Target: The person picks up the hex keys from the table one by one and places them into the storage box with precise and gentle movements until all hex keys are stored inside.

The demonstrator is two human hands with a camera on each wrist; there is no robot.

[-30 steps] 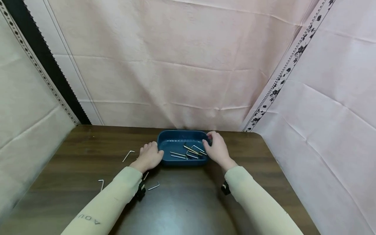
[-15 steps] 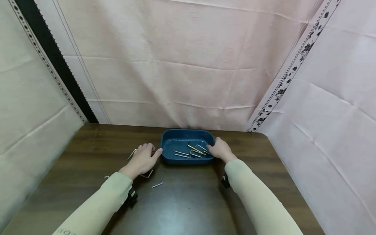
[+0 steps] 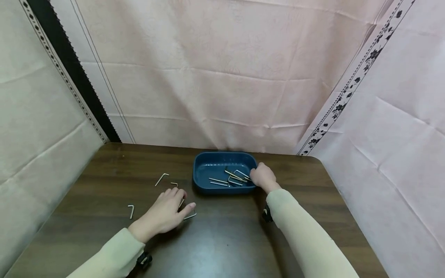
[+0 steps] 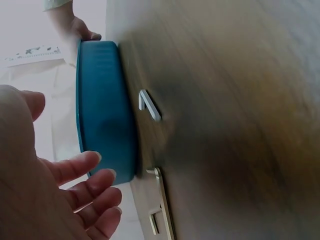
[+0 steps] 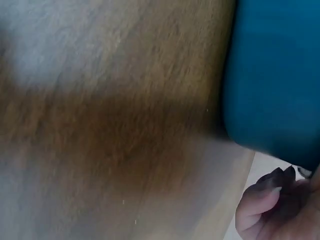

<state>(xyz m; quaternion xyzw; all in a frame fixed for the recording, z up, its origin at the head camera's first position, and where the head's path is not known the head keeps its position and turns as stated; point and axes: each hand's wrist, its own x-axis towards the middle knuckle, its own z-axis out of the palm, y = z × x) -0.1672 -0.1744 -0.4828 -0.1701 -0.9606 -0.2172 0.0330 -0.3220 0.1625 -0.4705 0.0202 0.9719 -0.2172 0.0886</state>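
Observation:
A blue tray point(image 3: 208, 170) stands near the table's far edge, holding several silver and brass-coloured hex keys point(image 3: 219, 184). At its right end my right hand point(image 3: 263, 178) grips the rim with curled fingers; the right wrist view shows these fingers point(image 5: 260, 205) beside the tray's corner. My left hand point(image 3: 162, 213) hovers over the table, left of and nearer than the tray, fingers spread and holding nothing. Just beyond its thumb lies a small silver hex key point(image 3: 190, 216). A brass-coloured hex key point(image 4: 163, 200) lies below the fingers in the left wrist view, partly hidden in the head view.
Farther left on the brown wooden table point(image 3: 222, 247) lie more hex keys, one silver key point(image 3: 161, 178) toward the back and another key point(image 3: 131, 211) nearer me. Pale cloth point(image 3: 215, 77) hangs behind the table and on both sides.
My left hand has let go of the tray's left end and moved back toward me, over the loose hex keys. My right hand stays at the tray's right end, its fingers now more curled.

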